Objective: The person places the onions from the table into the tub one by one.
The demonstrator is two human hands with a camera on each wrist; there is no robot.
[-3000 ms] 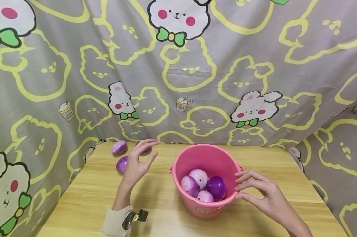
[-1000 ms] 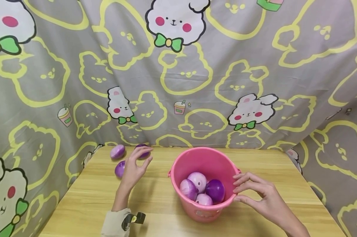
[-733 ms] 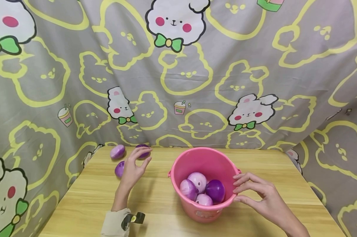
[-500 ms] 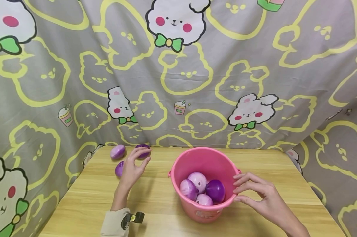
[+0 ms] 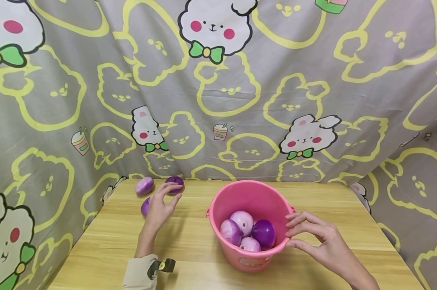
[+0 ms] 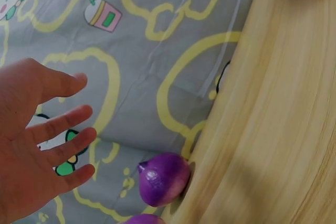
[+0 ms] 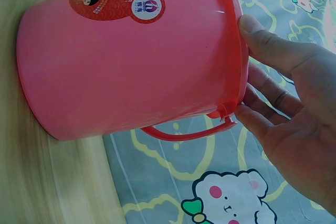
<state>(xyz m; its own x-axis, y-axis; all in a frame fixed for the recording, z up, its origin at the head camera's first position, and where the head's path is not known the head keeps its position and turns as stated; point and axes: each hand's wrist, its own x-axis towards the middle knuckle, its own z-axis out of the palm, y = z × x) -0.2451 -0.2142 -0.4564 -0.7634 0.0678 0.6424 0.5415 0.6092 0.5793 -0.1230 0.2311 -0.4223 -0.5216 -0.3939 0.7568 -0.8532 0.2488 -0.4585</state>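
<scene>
A pink bucket (image 5: 254, 189) stands upright at the middle of the table, with several purple onions (image 5: 263, 233) lying inside it. At its right side my right hand (image 5: 321, 237) holds the rim, thumb and fingertips at the edge; the right wrist view shows the bucket wall (image 7: 131, 77) and the lowered handle (image 7: 189, 135). My left hand (image 5: 162, 209) hovers over the left part of the table, fingers apart and holding nothing. Near it are a dark onion (image 5: 175, 184), a paler onion (image 5: 144, 185) and another onion (image 5: 145, 206) partly hidden behind the hand.
The wooden table (image 5: 189, 241) ends at the back against a grey patterned curtain (image 5: 233, 121), which also hangs at both sides. A small black device (image 5: 165, 266) is strapped to the left wrist over a beige sleeve (image 5: 140, 272).
My left hand has drifted slightly left and towards me, covering more of the nearest loose onion and less of the dark one. The right hand keeps its hold; the head view has tilted slightly.
</scene>
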